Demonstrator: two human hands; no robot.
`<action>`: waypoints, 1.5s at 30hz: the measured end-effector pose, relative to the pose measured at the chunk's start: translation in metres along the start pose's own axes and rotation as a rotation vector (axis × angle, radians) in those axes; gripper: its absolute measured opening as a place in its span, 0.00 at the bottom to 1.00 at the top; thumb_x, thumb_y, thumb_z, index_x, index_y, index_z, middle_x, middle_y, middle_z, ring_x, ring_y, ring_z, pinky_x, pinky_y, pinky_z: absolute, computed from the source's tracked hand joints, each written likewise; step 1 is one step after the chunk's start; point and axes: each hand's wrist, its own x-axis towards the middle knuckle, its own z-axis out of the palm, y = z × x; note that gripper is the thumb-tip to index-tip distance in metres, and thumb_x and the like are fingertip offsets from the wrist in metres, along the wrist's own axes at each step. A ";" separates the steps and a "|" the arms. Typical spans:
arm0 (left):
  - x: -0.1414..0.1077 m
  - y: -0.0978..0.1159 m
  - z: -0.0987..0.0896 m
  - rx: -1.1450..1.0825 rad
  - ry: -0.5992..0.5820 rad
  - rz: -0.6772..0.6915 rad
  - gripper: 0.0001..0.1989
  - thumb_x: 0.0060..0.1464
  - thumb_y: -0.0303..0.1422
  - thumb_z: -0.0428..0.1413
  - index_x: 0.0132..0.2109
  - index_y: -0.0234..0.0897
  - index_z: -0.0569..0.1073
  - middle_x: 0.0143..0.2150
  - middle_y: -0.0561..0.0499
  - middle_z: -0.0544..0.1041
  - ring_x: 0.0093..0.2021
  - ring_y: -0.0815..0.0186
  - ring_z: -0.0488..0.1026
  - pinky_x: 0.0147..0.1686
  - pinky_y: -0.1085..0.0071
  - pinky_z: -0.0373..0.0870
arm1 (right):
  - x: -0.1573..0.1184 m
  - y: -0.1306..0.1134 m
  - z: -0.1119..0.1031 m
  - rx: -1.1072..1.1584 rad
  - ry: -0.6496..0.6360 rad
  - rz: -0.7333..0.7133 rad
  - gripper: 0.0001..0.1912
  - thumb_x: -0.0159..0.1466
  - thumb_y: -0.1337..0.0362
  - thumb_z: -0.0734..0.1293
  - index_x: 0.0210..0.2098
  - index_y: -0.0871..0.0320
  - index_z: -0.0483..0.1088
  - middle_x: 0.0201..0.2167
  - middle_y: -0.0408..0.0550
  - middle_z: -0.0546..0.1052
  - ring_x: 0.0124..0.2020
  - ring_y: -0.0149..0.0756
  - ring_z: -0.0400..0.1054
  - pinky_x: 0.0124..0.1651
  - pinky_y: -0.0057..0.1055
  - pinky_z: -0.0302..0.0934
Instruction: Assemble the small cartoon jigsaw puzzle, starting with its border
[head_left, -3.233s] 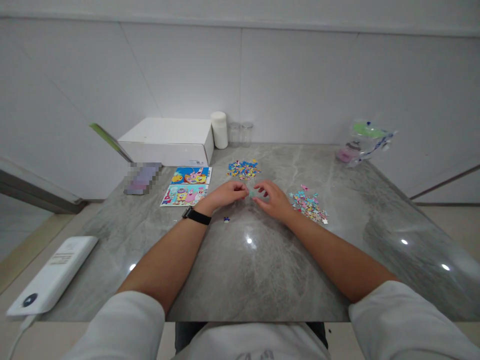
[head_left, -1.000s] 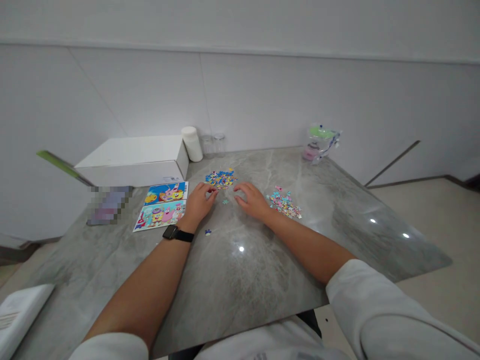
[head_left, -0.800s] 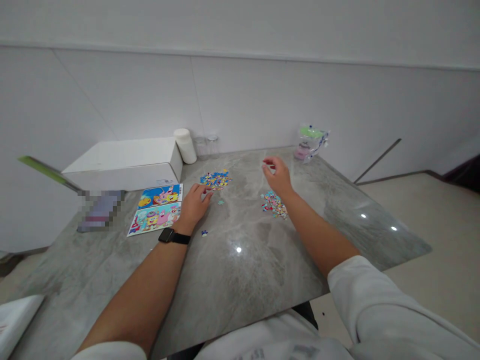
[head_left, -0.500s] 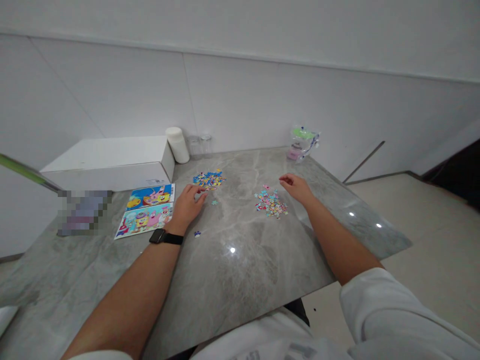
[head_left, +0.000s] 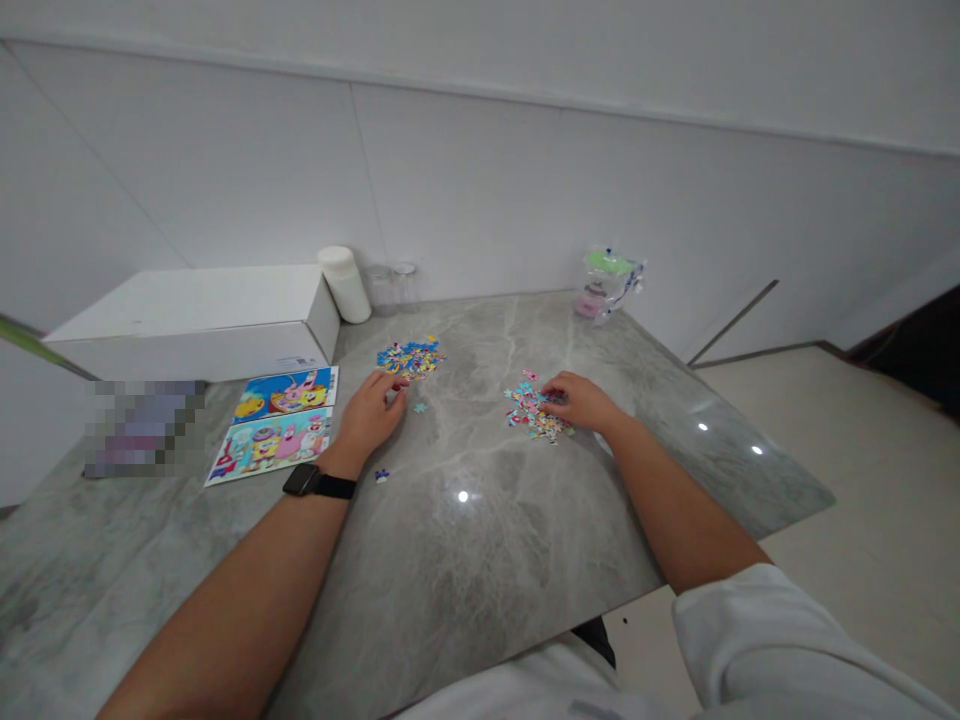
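My right hand (head_left: 583,403) is over a pile of pink, pale blue and multicoloured jigsaw pieces (head_left: 534,418), its fingertips and thumb reaching into the pile's right side with a gap between them. My left hand (head_left: 373,413), with a black watch (head_left: 304,480) on the wrist, rests by the near edge of a blue and yellow pile of jigsaw pieces (head_left: 407,358). Its thumb stands apart from its bent fingers and no piece shows in it. A turquoise jigsaw piece (head_left: 420,408) lies just right of that hand. Closer to me is a dark blue jigsaw piece (head_left: 382,476).
Left of my left hand lie two cartoon picture sheets (head_left: 276,420). Behind them are a white box (head_left: 187,320), a white bottle (head_left: 345,285) and two clear cups (head_left: 405,288). A plastic bag (head_left: 607,285) stands at the back right of the grey table (head_left: 465,570).
My right hand has come down and left from behind the pale pile onto its right side. My left hand stays by the blue and yellow pile. The view has shifted slightly.
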 end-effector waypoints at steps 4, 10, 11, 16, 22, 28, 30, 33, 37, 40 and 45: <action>0.000 0.000 -0.001 -0.011 -0.001 -0.019 0.10 0.65 0.35 0.52 0.48 0.39 0.76 0.48 0.46 0.77 0.39 0.60 0.73 0.47 0.62 0.72 | 0.001 0.002 0.002 0.023 -0.005 -0.003 0.08 0.64 0.63 0.74 0.43 0.56 0.82 0.40 0.50 0.81 0.41 0.39 0.75 0.48 0.34 0.68; 0.000 -0.002 0.001 -0.034 0.012 0.006 0.10 0.65 0.34 0.52 0.48 0.38 0.77 0.48 0.46 0.77 0.39 0.61 0.72 0.47 0.62 0.71 | 0.002 0.006 0.000 0.065 0.052 0.042 0.08 0.68 0.61 0.69 0.39 0.56 0.80 0.38 0.50 0.82 0.38 0.38 0.75 0.46 0.34 0.67; 0.000 -0.002 0.001 -0.036 0.013 0.011 0.10 0.65 0.34 0.52 0.48 0.38 0.77 0.48 0.45 0.77 0.39 0.61 0.72 0.47 0.63 0.71 | 0.002 0.006 -0.001 0.071 0.073 0.054 0.08 0.68 0.61 0.69 0.39 0.56 0.80 0.38 0.50 0.82 0.39 0.39 0.75 0.46 0.34 0.67; 0.001 -0.003 0.002 -0.044 0.017 0.014 0.10 0.66 0.34 0.52 0.48 0.38 0.77 0.48 0.45 0.77 0.38 0.61 0.72 0.46 0.62 0.71 | 0.002 0.011 -0.001 0.062 0.124 0.111 0.07 0.66 0.65 0.68 0.39 0.55 0.79 0.39 0.50 0.82 0.39 0.39 0.75 0.47 0.35 0.66; 0.001 -0.002 0.001 -0.050 -0.009 0.014 0.11 0.66 0.35 0.52 0.48 0.37 0.77 0.47 0.45 0.77 0.38 0.61 0.71 0.45 0.63 0.71 | 0.003 0.020 0.002 -0.085 0.151 0.215 0.09 0.65 0.67 0.66 0.42 0.56 0.78 0.39 0.51 0.80 0.40 0.39 0.73 0.47 0.34 0.64; 0.002 -0.005 0.002 -0.061 -0.010 0.019 0.12 0.66 0.35 0.52 0.48 0.37 0.78 0.46 0.46 0.77 0.39 0.60 0.72 0.45 0.63 0.70 | 0.003 0.025 0.002 -0.166 0.129 0.272 0.10 0.64 0.70 0.67 0.42 0.57 0.79 0.40 0.52 0.79 0.41 0.39 0.72 0.47 0.33 0.63; 0.002 -0.006 0.002 -0.056 -0.016 0.022 0.12 0.66 0.36 0.52 0.47 0.37 0.78 0.45 0.46 0.77 0.39 0.60 0.72 0.45 0.62 0.70 | 0.003 0.025 0.000 -0.154 0.104 0.276 0.09 0.64 0.69 0.67 0.41 0.57 0.79 0.39 0.51 0.80 0.40 0.38 0.72 0.46 0.32 0.63; 0.002 -0.006 0.002 -0.047 -0.023 0.018 0.12 0.66 0.36 0.52 0.46 0.37 0.78 0.44 0.45 0.77 0.39 0.60 0.72 0.45 0.62 0.70 | 0.002 0.024 -0.001 -0.107 0.076 0.263 0.08 0.65 0.66 0.68 0.41 0.57 0.80 0.38 0.50 0.81 0.39 0.37 0.72 0.45 0.32 0.63; 0.002 -0.005 0.001 -0.039 -0.029 0.015 0.12 0.66 0.37 0.51 0.46 0.38 0.78 0.44 0.46 0.77 0.39 0.60 0.72 0.45 0.62 0.70 | 0.002 0.023 -0.001 -0.058 0.134 0.271 0.09 0.66 0.64 0.68 0.42 0.56 0.81 0.39 0.51 0.83 0.39 0.38 0.74 0.46 0.33 0.64; 0.002 -0.005 0.001 -0.043 -0.025 0.018 0.12 0.66 0.37 0.51 0.46 0.38 0.78 0.44 0.46 0.77 0.39 0.60 0.72 0.45 0.62 0.71 | 0.003 0.019 -0.001 0.043 0.225 0.298 0.10 0.66 0.62 0.67 0.40 0.55 0.81 0.37 0.49 0.84 0.37 0.39 0.76 0.45 0.35 0.67; 0.002 -0.007 0.003 -0.073 0.003 0.005 0.11 0.65 0.37 0.52 0.45 0.39 0.78 0.44 0.46 0.77 0.39 0.60 0.72 0.45 0.62 0.71 | 0.006 -0.002 0.002 0.283 0.384 0.312 0.11 0.63 0.56 0.69 0.38 0.54 0.81 0.33 0.47 0.84 0.34 0.40 0.78 0.45 0.38 0.72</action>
